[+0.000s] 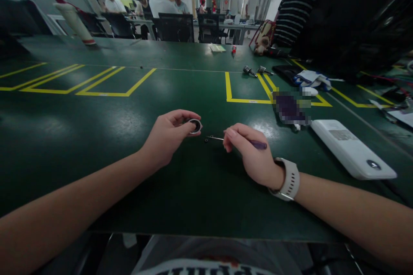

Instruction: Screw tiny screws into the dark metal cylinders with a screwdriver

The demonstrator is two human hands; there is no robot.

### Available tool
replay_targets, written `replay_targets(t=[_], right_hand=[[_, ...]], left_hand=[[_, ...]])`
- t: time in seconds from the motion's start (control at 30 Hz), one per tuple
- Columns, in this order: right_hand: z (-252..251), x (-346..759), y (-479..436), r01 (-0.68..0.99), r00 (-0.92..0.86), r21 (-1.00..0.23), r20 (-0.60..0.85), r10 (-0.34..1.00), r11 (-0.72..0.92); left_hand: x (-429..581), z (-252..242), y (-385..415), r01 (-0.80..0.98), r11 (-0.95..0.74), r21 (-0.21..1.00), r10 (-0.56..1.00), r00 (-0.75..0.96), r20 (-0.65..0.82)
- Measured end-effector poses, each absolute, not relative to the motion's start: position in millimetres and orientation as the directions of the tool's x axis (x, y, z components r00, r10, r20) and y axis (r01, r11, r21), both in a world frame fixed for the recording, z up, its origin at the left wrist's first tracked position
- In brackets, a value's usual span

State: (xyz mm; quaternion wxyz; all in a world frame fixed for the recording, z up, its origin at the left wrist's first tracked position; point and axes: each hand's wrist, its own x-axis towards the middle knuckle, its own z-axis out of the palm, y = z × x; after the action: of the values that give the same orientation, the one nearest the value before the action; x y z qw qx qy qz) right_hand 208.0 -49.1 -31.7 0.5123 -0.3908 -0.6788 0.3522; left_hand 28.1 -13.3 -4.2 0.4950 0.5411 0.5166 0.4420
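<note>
My left hand [169, 134] is closed, its fingers pinching a small round silver-rimmed part [195, 126] just above the green table [97, 137]. Close to its right, my right hand [247, 148] is closed round a thin tool with a purple handle [258, 145]. The tool's metal shaft and small tip [210, 139] point left, just below the round part and not touching it. A white watch sits on my right wrist.
A white power bank [351, 149] lies to the right. Two small metal parts [253, 70] rest by the yellow floor-tape boxes. A person in a striped top sits at the far right. Other people work at desks behind.
</note>
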Motion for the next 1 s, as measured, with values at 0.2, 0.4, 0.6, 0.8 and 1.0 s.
replay_targets(t=[0.2, 0.4, 0.6, 0.8, 1.0], right_hand=[[-47, 209, -31, -0.001, -0.125, -0.979, 0.2, 0.972, 0.202], [-44, 209, -33, 0.108, -0.128, -0.974, 0.183, 0.975, 0.197], [-21, 211, -38, 0.297, -0.214, -0.924, 0.182, 0.96, 0.241], [-16, 211, -44, 0.388, -0.259, -0.856, 0.255, 0.932, 0.342], [-27, 210, -50, 0.301, -0.217, -0.815, 0.448, 0.867, 0.496]], left_hand=[[28, -1, -11, 0.006, 0.109, 0.994, 0.992, 0.058, -0.109], [29, -1, -13, -0.021, 0.103, 0.994, 0.993, 0.065, -0.102], [29, 0, -14, -0.036, 0.122, 0.992, 0.989, 0.088, -0.118], [30, -1, -14, -0.06, 0.123, 0.991, 0.988, 0.105, -0.117], [29, -2, -14, -0.071, 0.117, 0.991, 0.988, 0.109, -0.109]])
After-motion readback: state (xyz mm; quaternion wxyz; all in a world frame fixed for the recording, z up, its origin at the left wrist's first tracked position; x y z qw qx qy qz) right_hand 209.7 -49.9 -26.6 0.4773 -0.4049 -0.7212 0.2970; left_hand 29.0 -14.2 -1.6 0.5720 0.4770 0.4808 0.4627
